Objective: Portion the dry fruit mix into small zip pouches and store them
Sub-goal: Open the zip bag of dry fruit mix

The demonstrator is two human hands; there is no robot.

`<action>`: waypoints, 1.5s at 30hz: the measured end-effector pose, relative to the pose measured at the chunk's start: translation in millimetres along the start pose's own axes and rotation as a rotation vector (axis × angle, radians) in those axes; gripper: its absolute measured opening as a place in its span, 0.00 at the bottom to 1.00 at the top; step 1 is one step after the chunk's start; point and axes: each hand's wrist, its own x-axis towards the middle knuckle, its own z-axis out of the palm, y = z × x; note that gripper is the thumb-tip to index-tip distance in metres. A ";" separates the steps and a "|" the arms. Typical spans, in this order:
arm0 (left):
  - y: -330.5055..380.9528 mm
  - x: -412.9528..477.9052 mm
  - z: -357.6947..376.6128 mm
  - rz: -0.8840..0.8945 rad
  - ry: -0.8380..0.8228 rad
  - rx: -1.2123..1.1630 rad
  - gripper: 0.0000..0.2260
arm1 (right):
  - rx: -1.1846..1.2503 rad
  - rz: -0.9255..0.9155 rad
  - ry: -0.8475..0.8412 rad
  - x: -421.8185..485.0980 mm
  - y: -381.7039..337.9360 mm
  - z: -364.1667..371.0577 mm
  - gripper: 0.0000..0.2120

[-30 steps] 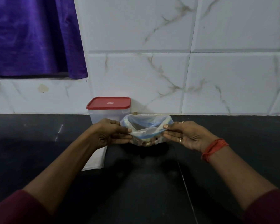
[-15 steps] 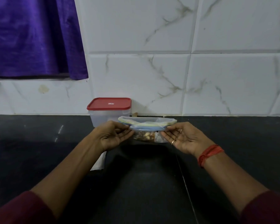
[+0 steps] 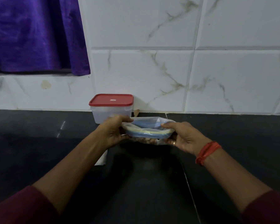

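Here's the zip pouch (image 3: 148, 131), held up just off the black bench (image 3: 39, 143) near its back edge, a little right of centre, and there's dry fruit mix (image 3: 148, 140) sitting in the bottom of it. The blue-and-yellow zip strip runs across the front, but the mouth gapes, back lip standing clear of the front one, so no seal yet. Left hand (image 3: 113, 131) pinches the left end of the top, thumb over, fingers curled under; right hand (image 3: 183, 138) pinches the right end the same way. Just behind the left hand, against the tiled wall, stands the clear container (image 3: 111, 109), its red lid on. Something flat and white (image 3: 102, 160) pokes out from under the left forearm; spare pouches perhaps, can't tell. So by my reading: one portion is in, closing the zip comes next, and no finished pouches are in view, so storing is all to come.
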 end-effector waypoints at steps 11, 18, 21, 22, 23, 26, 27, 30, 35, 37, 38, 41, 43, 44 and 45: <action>14.4 -0.3 -18.3 0.338 0.119 1.376 0.10 | -1.333 -0.419 0.167 -5.4 -14.8 -14.9 0.14; 4.5 10.8 -14.7 0.492 -0.074 1.515 0.16 | -1.092 -0.294 -0.089 5.4 -14.2 -14.8 0.16; 3.6 10.8 -11.4 0.555 -0.082 1.549 0.10 | -0.886 -0.168 -0.113 8.3 -12.8 -19.2 0.13; 4.7 10.6 -11.0 0.556 -0.081 1.519 0.09 | -0.832 -0.135 -0.107 8.7 -12.3 -20.5 0.11; 5.7 10.4 -10.9 0.531 -0.095 1.465 0.10 | -0.779 -0.109 -0.100 9.0 -12.2 -21.7 0.10; 8.2 7.1 -10.8 0.435 -0.200 1.346 0.10 | -0.633 -0.061 -0.097 8.8 -12.2 -23.8 0.10; 9.1 5.7 -10.9 0.419 -0.234 1.325 0.10 | -0.625 -0.060 -0.104 9.2 -12.5 -24.7 0.10; 13.1 -1.7 -10.2 0.341 -0.315 1.221 0.17 | -0.672 -0.071 -0.154 9.6 -15.2 -27.1 0.14; 11.2 0.7 -16.4 0.226 -0.294 1.124 0.23 | -0.650 -0.055 -0.324 4.4 -16.7 -31.2 0.20; 9.3 4.5 -14.8 0.187 -0.228 1.086 0.23 | -0.603 -0.049 -0.296 5.6 -16.1 -31.3 0.28; 8.8 4.8 -14.1 0.173 -0.196 1.063 0.23 | -0.576 -0.045 -0.268 8.0 -14.6 -31.3 0.33; 10.6 4.8 -14.5 0.207 -0.210 1.055 0.29 | -0.507 -0.070 -0.224 12.1 -10.3 -27.2 0.39; 14.6 1.3 -18.6 0.285 -0.226 1.174 0.25 | -0.552 -0.165 -0.245 8.9 -13.3 -27.7 0.32; 17.5 0.4 -20.6 0.328 -0.195 1.244 0.20 | -0.647 -0.237 -0.279 6.1 -16.4 -29.4 0.28; 20.3 0.5 -23.0 0.374 -0.149 1.296 0.18 | -0.782 -0.312 -0.307 3.5 -19.7 -31.0 0.24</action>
